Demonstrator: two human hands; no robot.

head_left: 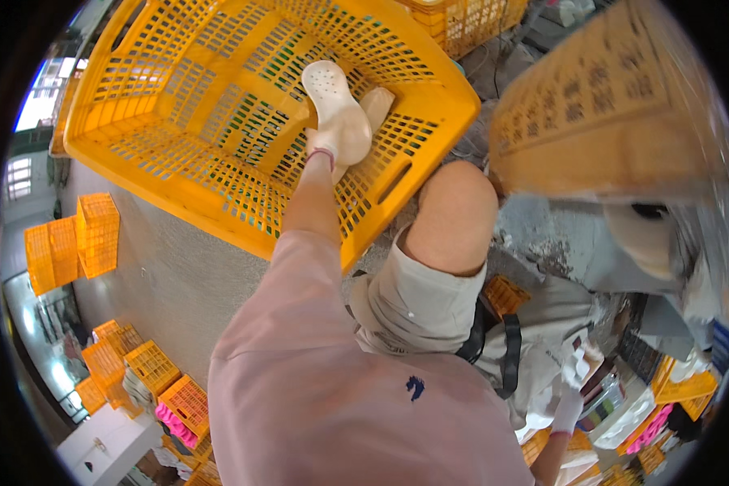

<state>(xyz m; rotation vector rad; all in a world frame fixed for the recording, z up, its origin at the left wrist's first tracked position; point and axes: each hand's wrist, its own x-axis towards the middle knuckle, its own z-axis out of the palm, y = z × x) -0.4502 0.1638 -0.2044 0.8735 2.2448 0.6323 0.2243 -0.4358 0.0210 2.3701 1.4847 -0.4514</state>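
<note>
The gloved left hand (336, 121) lies flat and spread inside a large yellow perforated plastic crate (219, 174). The white-gloved right hand (573, 374) hangs low at the person's side, and its grip cannot be made out.

Daylight is bright and even, entering from windows (20, 174) at far left, slightly overexposed. Shadows are soft. The crate (616, 105) at upper right is motion-blurred. Fisheye distortion bends edges toward the black rim.

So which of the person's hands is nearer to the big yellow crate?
Left. The gloved left hand lies inside the yellow crate, against its mesh wall. The gloved right hand is far off at the lower right, clear of the crate.
</note>
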